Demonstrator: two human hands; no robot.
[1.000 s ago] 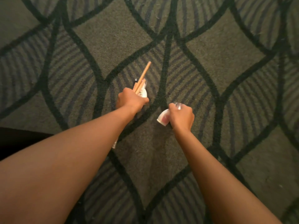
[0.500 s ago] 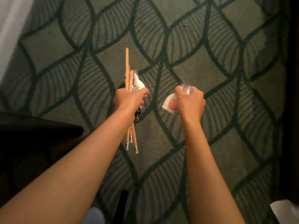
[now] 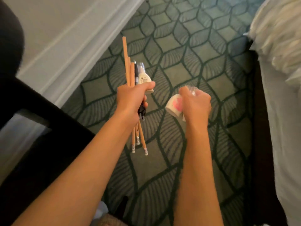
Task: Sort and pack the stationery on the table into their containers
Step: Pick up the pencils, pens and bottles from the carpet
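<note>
My 2 bare forearms reach out over the patterned carpet [image 3: 179, 67], with a dark chair [image 3: 32, 131] near on the left. My left hand [image 3: 132, 101] has its fingers clamped round a bundle: 3 pencils [image 3: 125, 59] with eraser ends pointing near me, a pen [image 3: 136, 72], a small white bottle [image 3: 144, 77] and something black I cannot identify. Just to the right, apart from it, my right hand [image 3: 195, 105] curls its fingers round a white roll [image 3: 173, 106] marked pink and a bit of clear plastic [image 3: 193, 91]. White bedding [image 3: 280, 79] lies on the right, and a white baseboard [image 3: 73, 51] runs far on the left.
</note>
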